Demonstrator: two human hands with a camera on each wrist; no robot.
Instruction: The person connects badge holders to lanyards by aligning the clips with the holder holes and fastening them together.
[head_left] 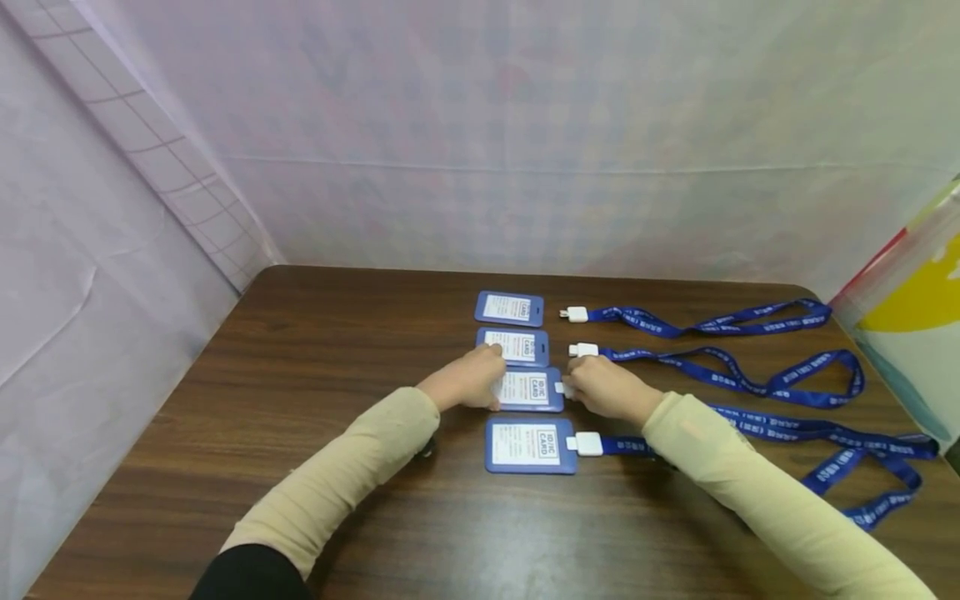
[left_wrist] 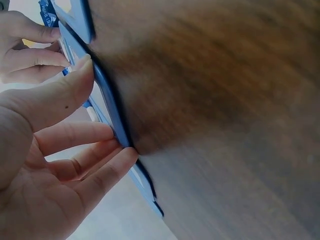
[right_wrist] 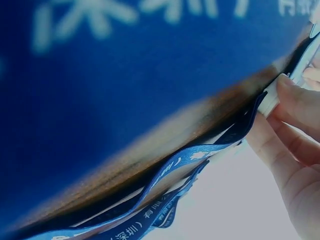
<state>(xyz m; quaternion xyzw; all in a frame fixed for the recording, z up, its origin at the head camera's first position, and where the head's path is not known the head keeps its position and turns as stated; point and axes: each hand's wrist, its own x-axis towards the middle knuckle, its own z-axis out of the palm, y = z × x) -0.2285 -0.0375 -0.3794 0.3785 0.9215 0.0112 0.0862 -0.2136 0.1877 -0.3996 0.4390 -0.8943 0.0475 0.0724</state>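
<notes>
A blue ID card holder (head_left: 531,392), third from the back in a column, lies between my two hands. My left hand (head_left: 468,379) grips its left end; in the left wrist view the thumb lies at one edge of the holder (left_wrist: 107,97) and the fingertips at another. My right hand (head_left: 611,388) pinches the white clip (right_wrist: 270,97) of a blue lanyard at the holder's right end. That clip's tip overlaps the slot end in the head view. Part of the strap passes out of sight under my right forearm.
Nearest me lies a card holder (head_left: 531,446) joined to a white lanyard clip (head_left: 588,444). Behind are two more holders, one at the back (head_left: 509,308), each with a separate lanyard (head_left: 712,323) to its right. Straps spread toward the right edge of the brown table (head_left: 300,350).
</notes>
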